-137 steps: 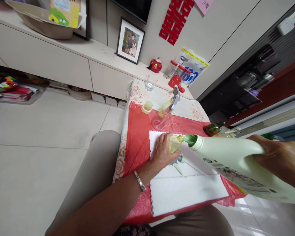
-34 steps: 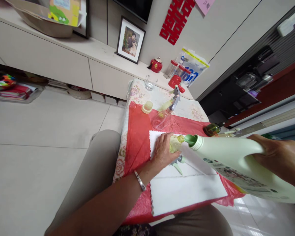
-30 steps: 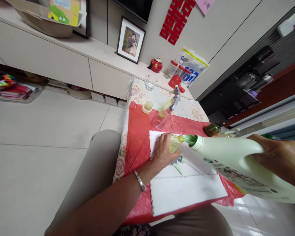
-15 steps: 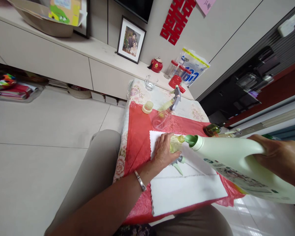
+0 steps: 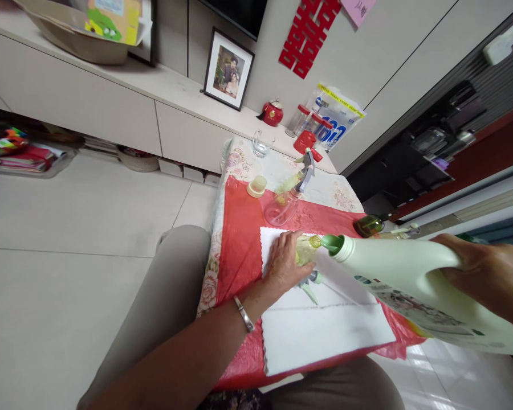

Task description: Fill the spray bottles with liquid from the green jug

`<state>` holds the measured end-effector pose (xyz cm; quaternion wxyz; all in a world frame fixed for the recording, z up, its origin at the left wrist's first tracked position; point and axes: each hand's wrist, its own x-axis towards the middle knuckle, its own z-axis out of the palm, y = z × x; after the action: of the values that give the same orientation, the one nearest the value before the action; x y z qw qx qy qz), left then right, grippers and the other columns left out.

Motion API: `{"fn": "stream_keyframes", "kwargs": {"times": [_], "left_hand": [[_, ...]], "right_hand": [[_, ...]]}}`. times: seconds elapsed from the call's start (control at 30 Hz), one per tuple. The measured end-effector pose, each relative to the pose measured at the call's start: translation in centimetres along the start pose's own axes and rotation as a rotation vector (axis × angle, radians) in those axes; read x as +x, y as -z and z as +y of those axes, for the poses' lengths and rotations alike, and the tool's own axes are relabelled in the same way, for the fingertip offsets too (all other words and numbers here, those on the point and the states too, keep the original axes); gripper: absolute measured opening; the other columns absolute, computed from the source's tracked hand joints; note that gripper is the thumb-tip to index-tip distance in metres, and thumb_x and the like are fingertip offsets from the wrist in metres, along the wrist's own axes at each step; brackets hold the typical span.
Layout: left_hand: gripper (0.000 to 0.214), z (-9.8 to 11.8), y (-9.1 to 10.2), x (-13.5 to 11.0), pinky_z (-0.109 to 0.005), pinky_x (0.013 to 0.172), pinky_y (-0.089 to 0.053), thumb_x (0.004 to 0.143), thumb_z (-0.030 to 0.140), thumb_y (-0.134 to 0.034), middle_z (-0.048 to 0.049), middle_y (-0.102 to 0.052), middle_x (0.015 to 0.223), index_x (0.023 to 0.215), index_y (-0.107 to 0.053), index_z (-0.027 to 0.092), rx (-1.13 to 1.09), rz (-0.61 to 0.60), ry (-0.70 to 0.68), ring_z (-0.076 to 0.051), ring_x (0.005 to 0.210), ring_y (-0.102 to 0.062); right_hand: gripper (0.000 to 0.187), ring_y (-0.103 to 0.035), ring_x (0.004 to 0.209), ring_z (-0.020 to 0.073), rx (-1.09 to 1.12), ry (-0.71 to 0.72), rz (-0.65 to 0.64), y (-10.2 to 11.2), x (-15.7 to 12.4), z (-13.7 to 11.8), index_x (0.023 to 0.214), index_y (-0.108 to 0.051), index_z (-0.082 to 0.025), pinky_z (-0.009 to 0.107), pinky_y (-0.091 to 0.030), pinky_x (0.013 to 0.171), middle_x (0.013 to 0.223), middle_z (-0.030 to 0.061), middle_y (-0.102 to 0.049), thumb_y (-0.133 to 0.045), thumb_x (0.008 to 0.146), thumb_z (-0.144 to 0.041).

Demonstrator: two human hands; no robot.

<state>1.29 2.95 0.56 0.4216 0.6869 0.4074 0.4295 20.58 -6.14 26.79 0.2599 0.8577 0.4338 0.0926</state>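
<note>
My right hand grips the handle of a large pale-green jug, tipped so its open spout sits at the mouth of a small yellowish bottle. My left hand is wrapped round that small bottle and steadies it on a white cloth. A green spray head lies on the cloth just below my left hand. The liquid itself cannot be made out.
A red cloth covers the small table. Farther back lie an empty spray bottle, a yellow cap and a glass. A dark green bottle lies at the right edge. Jars and a framed photo stand on the sideboard.
Almost nothing has changed: both hands hold the same pose with the jug tipped at the small bottle. The view has shifted very slightly.
</note>
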Motion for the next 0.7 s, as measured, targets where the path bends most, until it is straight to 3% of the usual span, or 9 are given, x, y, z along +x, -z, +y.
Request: {"fn": "stream_keyframes", "kwargs": {"times": [0.7], "left_hand": [[0.074, -0.12, -0.09, -0.02, -0.053, 0.107, -0.043, 0.067, 0.025, -0.082, -0.0095, -0.056, 0.130, 0.133, -0.047, 0.025, 0.002, 0.010, -0.007, -0.032, 0.124, -0.052]], "right_hand": [[0.048, -0.067, 0.094, 0.0263, -0.043, -0.019, 0.002, -0.36, 0.10, 0.31, 0.124, -0.056, -0.054, 0.031, -0.044, 0.065, 0.096, -0.0053, -0.070, -0.051, 0.078, -0.043]]}}
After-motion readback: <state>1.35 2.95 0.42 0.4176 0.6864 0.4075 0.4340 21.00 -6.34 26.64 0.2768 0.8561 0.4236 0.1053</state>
